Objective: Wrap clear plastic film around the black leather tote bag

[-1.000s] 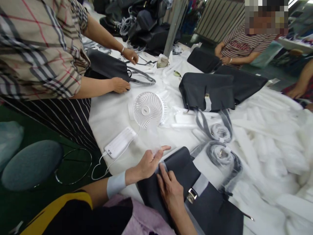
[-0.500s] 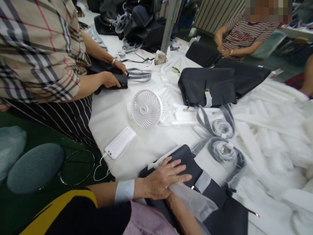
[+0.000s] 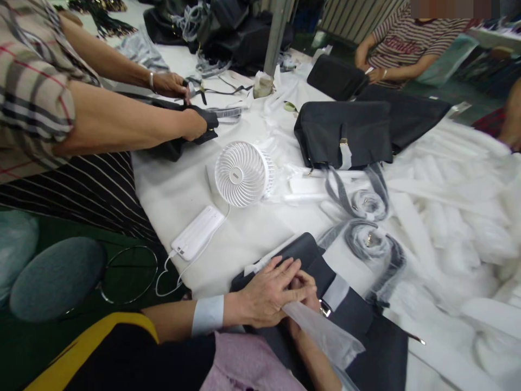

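Note:
A black bag [image 3: 354, 315] lies on the table right in front of me, with a metal clasp [image 3: 324, 308] and a pale wrap strip [image 3: 337, 293] on its strap. My left hand [image 3: 264, 293] rests over the bag, fingers stretched, its thumb across my right hand. Beneath it, my right hand [image 3: 308, 290] has its fingers curled against the bag near the clasp; what they grip is hidden. A strip of translucent film [image 3: 325, 331] trails from where the hands meet, over my right forearm. I cannot tell which hand touches it.
A white fan [image 3: 242, 175] and power bank [image 3: 198, 232] with cable sit ahead. Wrapped straps [image 3: 368, 239] lie beside another black bag [image 3: 344, 133]; white packing material [image 3: 456, 228] covers the right. A co-worker's hands [image 3: 183, 103] handle a dark item at left; another person sits at back right.
My right hand's fingers have come into view beyond my left hand, near the clasp. My left fingers have drawn closer together. The left co-worker's arms reach further across the dark item.

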Action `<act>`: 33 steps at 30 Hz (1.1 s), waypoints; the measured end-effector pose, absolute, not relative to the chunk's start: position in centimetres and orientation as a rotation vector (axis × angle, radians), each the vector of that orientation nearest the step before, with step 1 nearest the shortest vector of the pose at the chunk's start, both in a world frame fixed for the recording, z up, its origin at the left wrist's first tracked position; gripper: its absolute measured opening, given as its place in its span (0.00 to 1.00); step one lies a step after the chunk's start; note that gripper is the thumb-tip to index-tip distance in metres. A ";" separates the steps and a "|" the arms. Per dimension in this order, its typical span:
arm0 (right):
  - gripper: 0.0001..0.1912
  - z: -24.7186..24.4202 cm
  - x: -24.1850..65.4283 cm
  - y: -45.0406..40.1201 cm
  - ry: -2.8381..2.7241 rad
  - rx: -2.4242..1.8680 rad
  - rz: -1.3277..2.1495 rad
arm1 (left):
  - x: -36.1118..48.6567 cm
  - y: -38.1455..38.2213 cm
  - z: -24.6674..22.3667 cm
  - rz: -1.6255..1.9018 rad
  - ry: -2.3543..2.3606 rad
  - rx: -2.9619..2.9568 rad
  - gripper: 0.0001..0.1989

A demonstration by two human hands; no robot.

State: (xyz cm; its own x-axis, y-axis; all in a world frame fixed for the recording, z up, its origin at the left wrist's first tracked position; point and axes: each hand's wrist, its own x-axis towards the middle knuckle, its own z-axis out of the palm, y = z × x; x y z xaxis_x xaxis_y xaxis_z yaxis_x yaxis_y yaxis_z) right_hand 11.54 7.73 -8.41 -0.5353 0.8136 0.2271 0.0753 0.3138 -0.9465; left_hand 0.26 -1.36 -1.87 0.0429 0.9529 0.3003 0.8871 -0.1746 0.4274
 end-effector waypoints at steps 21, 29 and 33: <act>0.23 2.5 17.5 9.2 -1.536 -1.211 1.144 | 1.7 -2.4 -3.0 0.316 2.201 2.350 0.35; 0.28 2.6 25.1 5.3 -1.617 -1.519 1.362 | 1.9 -2.4 -3.1 0.323 2.196 2.320 0.35; 0.27 2.4 25.7 3.9 -1.757 -1.542 1.324 | 2.0 -2.3 -3.1 0.348 2.195 2.309 0.34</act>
